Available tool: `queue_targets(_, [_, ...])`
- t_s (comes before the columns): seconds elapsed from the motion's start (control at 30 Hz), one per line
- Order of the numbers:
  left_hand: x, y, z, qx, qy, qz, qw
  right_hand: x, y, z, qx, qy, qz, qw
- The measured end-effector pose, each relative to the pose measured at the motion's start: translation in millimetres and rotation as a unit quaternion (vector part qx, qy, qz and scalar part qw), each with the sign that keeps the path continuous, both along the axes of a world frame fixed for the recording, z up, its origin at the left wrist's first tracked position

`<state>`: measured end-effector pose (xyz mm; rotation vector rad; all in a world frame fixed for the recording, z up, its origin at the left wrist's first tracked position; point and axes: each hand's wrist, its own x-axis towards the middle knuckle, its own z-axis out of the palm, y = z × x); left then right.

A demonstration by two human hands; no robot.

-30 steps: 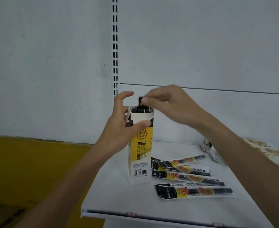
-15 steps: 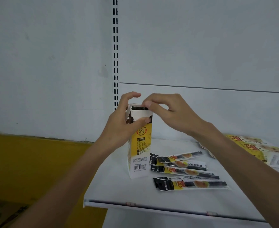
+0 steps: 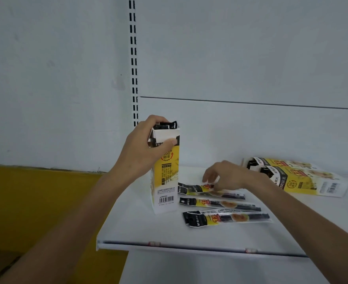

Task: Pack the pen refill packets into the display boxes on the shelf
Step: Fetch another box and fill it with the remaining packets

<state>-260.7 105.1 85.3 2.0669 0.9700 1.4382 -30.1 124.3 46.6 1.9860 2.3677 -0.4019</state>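
White metal shelving fills the view: a pale back panel [image 3: 251,58] with a slotted upright [image 3: 133,58], and below it the shelf [image 3: 140,228] where the work is done. One display box [image 3: 167,181] is stood upright near the shelf's left end. It is gripped near its open top by the left hand [image 3: 142,154], with the thumb on the front face and the fingers curled over the rim. Black ends of packed packets [image 3: 165,126] are seen sticking out. Four loose packets [image 3: 224,217] lie flat just beside the box. The right hand [image 3: 228,177] is lowered over the farthest one, but its fingers are blurred, so it cannot be told whether the packet is pinched or only touched. Two further boxes [image 3: 296,179] lie flat at the right.

The box looks tall and narrow, so it could be tipped if the grip is loosened while a packet is pushed in. The far packets overlap and look glossy, so two could be lifted together or one dropped. The top seems crowded, so a packet could be bent against the rim.
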Motion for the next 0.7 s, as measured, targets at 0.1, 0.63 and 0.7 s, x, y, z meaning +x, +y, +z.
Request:
queue_targets(0.1, [0, 1, 1, -0.006, 0.005, 0.003, 1.0, 6, 5, 1, 0.049, -0.001, -0.003, 0.999])
queue_targets(0.63, [-4, -4, 6, -0.008, 0.032, -0.009, 0.999, -5, 11, 2, -0.028, 0.109, 0.023, 0.993])
queue_targets(0.7, [-3, -4, 5, -0.004, 0.032, -0.009, 0.999, 1, 11, 8, -0.019, 0.178, 0.012, 0.984])
